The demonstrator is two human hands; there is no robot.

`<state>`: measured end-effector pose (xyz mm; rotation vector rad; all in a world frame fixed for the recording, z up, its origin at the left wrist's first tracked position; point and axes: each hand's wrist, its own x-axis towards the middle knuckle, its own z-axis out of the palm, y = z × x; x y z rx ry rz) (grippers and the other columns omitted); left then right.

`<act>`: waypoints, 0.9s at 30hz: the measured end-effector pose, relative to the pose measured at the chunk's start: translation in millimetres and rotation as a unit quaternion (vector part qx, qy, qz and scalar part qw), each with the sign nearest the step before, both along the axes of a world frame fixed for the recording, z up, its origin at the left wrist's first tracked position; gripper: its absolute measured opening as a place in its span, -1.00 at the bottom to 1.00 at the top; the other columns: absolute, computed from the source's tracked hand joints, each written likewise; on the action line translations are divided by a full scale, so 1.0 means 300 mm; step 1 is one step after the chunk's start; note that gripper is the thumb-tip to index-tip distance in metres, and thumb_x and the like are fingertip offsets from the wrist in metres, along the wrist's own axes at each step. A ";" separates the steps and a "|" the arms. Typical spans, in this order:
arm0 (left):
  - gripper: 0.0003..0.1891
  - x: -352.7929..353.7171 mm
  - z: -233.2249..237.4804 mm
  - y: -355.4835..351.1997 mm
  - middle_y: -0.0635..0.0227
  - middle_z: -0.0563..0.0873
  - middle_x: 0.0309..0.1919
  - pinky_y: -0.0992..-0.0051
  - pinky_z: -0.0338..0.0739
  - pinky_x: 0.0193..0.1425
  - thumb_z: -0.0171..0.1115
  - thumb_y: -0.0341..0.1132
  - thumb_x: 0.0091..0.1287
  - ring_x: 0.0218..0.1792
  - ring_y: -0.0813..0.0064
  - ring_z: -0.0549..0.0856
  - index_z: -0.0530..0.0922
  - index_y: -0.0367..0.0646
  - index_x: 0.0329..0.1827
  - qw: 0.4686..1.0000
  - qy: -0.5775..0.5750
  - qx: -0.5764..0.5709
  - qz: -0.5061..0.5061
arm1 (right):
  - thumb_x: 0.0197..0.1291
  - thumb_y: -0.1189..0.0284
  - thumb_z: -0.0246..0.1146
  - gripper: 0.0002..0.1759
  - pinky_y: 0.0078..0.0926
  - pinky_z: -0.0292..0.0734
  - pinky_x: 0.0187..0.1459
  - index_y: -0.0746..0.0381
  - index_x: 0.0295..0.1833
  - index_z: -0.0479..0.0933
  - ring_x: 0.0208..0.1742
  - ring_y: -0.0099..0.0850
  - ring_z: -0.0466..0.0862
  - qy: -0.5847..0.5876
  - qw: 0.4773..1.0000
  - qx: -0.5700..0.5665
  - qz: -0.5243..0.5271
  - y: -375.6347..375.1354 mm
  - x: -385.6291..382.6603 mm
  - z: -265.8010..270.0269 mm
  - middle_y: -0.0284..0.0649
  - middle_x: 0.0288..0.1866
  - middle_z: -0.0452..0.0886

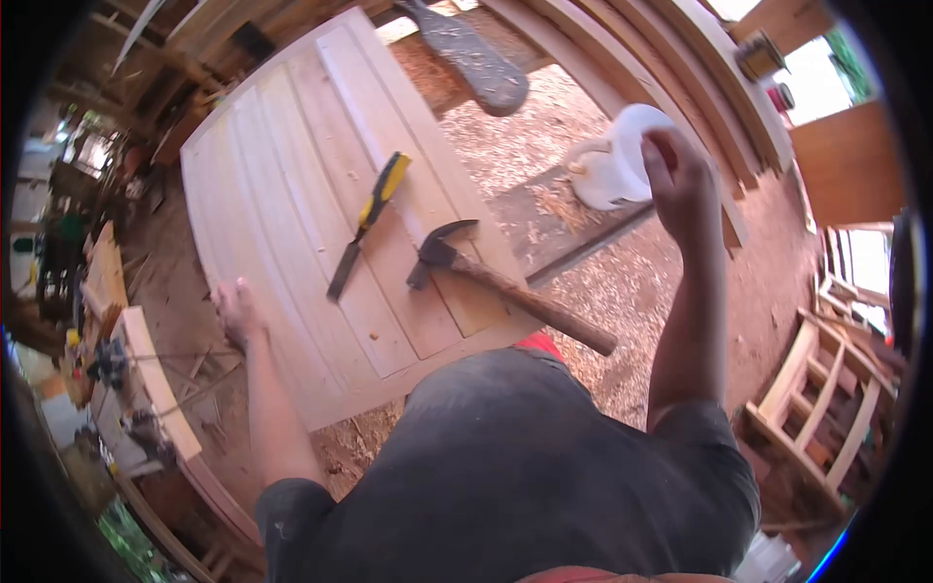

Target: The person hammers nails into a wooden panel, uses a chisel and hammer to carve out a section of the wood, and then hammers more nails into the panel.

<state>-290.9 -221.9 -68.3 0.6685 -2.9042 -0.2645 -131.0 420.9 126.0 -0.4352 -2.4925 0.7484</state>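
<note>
A pale wooden panel (pixel 282 175) with long grooves lies in front of me, like a door. At its left edge my left hand (pixel 238 311) grips the rim with bent fingers. My right hand (pixel 683 180) is at the mouth of a white plastic container (pixel 612 175), which is tilted and has a handle. Its thumb and fingers are curled together; whatever they may hold is hidden. On the panel rests a chisel (pixel 369 214) with a yellow and black handle. Beside it lies a claw hammer (pixel 505 291), its wooden handle reaching past the panel's near edge.
Long planks (pixel 641 68) are stacked at the upper right, with a tin (pixel 758 56) on them. A dark paddle-shaped board (pixel 476 68) lies beyond the panel. Wood shavings (pixel 622 282) cover the ground. Wooden frames (pixel 826 398) stand at the right, and a cluttered bench (pixel 146 379) at the left.
</note>
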 end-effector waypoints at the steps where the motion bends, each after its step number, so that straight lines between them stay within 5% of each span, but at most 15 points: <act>1: -0.25 -0.042 -0.093 -0.107 0.14 0.35 0.71 -0.06 0.26 0.64 0.00 0.26 0.58 0.65 -0.03 0.36 0.43 -0.02 0.66 0.999 0.008 -0.027 -0.037 | 0.44 0.40 0.30 -0.77 -0.12 0.68 0.00 0.33 0.02 0.72 -0.10 0.05 0.82 -0.025 1.000 0.016 -0.004 0.067 -0.035 -0.002 0.14 -0.16 0.80; 2: -0.20 -0.052 -0.120 -0.129 0.28 0.29 0.75 -0.07 0.25 0.67 -0.06 0.37 0.53 0.64 -0.06 0.39 0.38 0.12 0.71 0.999 0.022 -0.040 -0.016 | 0.44 0.42 0.31 -0.76 -0.20 0.68 0.04 0.35 0.07 0.71 -0.06 -0.04 0.85 -0.074 0.994 0.081 -0.004 0.129 -0.060 -0.030 0.11 -0.11 0.81; 4: -0.23 -0.039 -0.090 -0.097 0.32 0.29 0.76 -0.03 0.28 0.66 -0.08 0.35 0.54 0.60 -0.08 0.44 0.41 0.16 0.70 0.999 0.034 -0.019 -0.005 | 0.40 0.46 0.27 -0.72 -0.05 0.65 0.11 0.26 0.12 0.77 0.03 0.09 0.80 -0.222 0.964 0.141 0.023 0.210 -0.110 -0.099 0.15 -0.06 0.80; 9: -0.27 -0.033 -0.127 -0.109 0.38 0.30 0.75 -0.05 0.32 0.64 -0.04 0.30 0.55 0.58 -0.10 0.45 0.39 0.23 0.70 0.999 0.042 -0.016 -0.012 | 0.38 0.45 0.28 -0.71 -0.11 0.65 0.11 0.21 0.14 0.77 0.05 0.01 0.80 -0.467 0.868 0.106 0.131 0.248 -0.232 -0.219 0.08 0.05 0.81; 12: -0.30 -0.002 -0.004 -0.011 0.23 0.33 0.73 0.00 0.25 0.68 0.04 0.20 0.59 0.67 -0.01 0.35 0.44 0.03 0.66 0.999 -0.011 0.029 0.039 | 0.37 0.44 0.28 -0.72 -0.13 0.65 0.09 0.21 0.12 0.76 0.04 0.00 0.80 -0.510 0.834 0.109 0.180 0.241 -0.279 -0.211 0.06 0.05 0.81; 27: -0.34 -0.001 -0.008 -0.011 0.32 0.37 0.72 0.05 0.38 0.60 -0.02 0.25 0.60 0.56 -0.08 0.48 0.44 0.22 0.67 0.999 0.029 -0.004 0.019 | 0.29 0.41 0.27 -0.79 -0.21 0.64 -0.04 0.21 -0.04 0.73 -0.08 -0.07 0.78 -0.492 0.820 0.005 0.293 0.088 -0.212 -0.146 -0.04 0.03 0.79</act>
